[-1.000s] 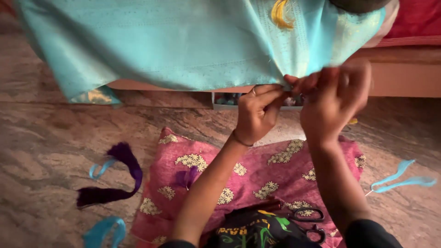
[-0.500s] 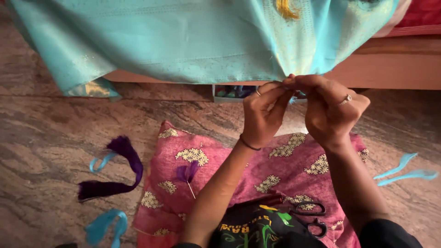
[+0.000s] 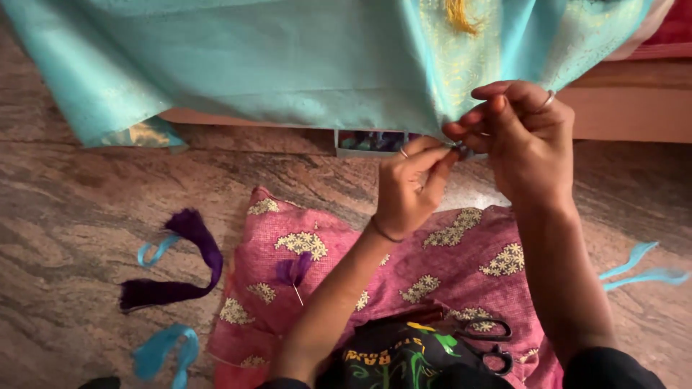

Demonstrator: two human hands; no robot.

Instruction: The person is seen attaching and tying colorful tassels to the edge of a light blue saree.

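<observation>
Turquoise fabric (image 3: pixel 288 65) with gold woven patterning is hanging down across the top of the head view, draped from a raised wooden ledge (image 3: pixel 627 112) so its lower edge is falling within easy reach of a person sitting on the floor. Both hands are meeting at that edge. The left hand (image 3: pixel 412 189), wearing a thin wrist bangle, is pinching the hem between fingertips, apparently holding it taut. The right hand (image 3: pixel 522 144), with a ring on one finger, is closing its fingertips on the same spot, gripping the cloth edge and what may be a small bit of thread; that detail is too small to tell. Below the arms, a pink cushion (image 3: pixel 461 259) with pale flower motifs is lying on the stone floor (image 3: pixel 79 194). A small purple tassel (image 3: pixel 292 272) is resting on the cushion, and black-handled scissors (image 3: pixel 486 340) are lying near the person's lap, close at hand. A purple thread bundle (image 3: pixel 180 266) and light blue thread pieces (image 3: pixel 162 353) are lying well apart on the floor to the left.
</observation>
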